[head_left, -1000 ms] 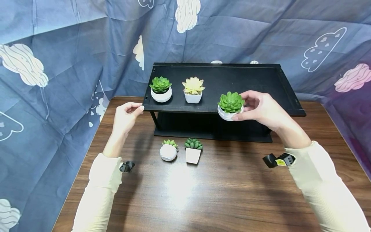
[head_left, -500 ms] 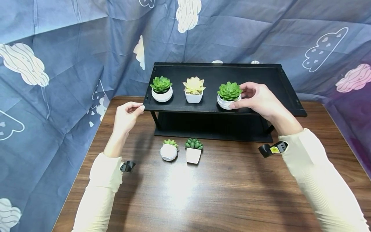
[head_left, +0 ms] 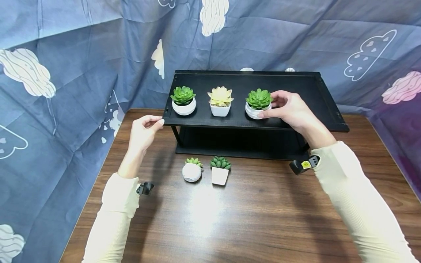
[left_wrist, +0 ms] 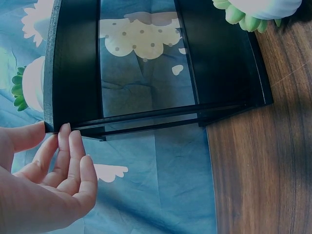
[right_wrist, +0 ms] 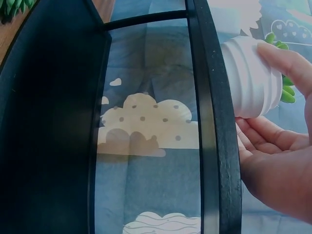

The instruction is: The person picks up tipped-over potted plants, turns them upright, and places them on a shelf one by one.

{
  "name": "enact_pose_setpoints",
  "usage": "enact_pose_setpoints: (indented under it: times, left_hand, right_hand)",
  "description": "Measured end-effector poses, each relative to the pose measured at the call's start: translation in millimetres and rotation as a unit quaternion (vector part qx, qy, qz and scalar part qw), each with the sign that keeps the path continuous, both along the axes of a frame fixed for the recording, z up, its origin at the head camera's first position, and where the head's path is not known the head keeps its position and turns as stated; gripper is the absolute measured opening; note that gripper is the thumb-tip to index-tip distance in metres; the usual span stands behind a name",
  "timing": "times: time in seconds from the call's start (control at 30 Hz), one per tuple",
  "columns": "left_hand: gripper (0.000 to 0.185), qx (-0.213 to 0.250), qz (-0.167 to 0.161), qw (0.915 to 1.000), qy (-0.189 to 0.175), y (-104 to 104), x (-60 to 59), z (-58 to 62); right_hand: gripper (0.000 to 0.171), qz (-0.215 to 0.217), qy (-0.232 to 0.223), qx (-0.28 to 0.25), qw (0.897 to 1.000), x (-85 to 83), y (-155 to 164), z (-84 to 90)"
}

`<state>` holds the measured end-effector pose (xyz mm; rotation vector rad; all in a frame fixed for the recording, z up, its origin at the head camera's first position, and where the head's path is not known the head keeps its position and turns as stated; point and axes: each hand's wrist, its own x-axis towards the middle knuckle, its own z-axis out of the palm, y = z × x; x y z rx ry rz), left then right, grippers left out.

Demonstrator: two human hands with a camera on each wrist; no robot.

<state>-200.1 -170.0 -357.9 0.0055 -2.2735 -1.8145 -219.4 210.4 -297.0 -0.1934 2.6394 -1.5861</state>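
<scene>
My right hand (head_left: pixel 289 109) holds a green potted succulent (head_left: pixel 259 99) by its round white pot, thumb at the front and fingers behind. The pot is at the top board of a black two-tier shelf (head_left: pixel 296 87), right of its middle; in the right wrist view the ribbed pot (right_wrist: pixel 251 78) appears right at the board's edge. My left hand (head_left: pixel 143 131) pinches the shelf's front left corner, thumb above and fingertips below in the left wrist view. Another green succulent in a round pot (head_left: pixel 183 100) and a yellow succulent in a square pot (head_left: pixel 220 101) stand on the top board.
On the wooden table (head_left: pixel 250 219) before the shelf lie two more succulents, one in a round white pot (head_left: pixel 192 172) and one in a square white pot (head_left: pixel 219 176). Behind the shelf hangs a blue cloth (head_left: pixel 263 36) with cloud prints.
My right hand has moved the green potted succulent from in front of the shelf's front edge back over the top board, slightly left. My left hand has stayed at the corner.
</scene>
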Motion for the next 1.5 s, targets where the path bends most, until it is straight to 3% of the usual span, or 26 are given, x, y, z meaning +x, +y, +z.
enact_pose_setpoints:
  times: [0.37,0.67,1.5]
  left_hand:
    - [0.020,0.009,-0.003,1.0000,0.001,1,2.7,2.3]
    - [0.020,0.010,-0.004,0.9999,0.001,1,2.5,1.6]
    - [0.021,0.012,0.000,0.9999,-0.005,0,-0.2,0.3]
  right_hand:
    - [0.047,0.002,-0.007,-0.009,1.000,-2.3,-2,-1.2]
    - [0.052,-0.002,-0.015,0.017,1.000,-2.2,-2,-1.0]
    - [0.044,0.016,-0.015,-0.036,0.999,11.8,13,1.1]
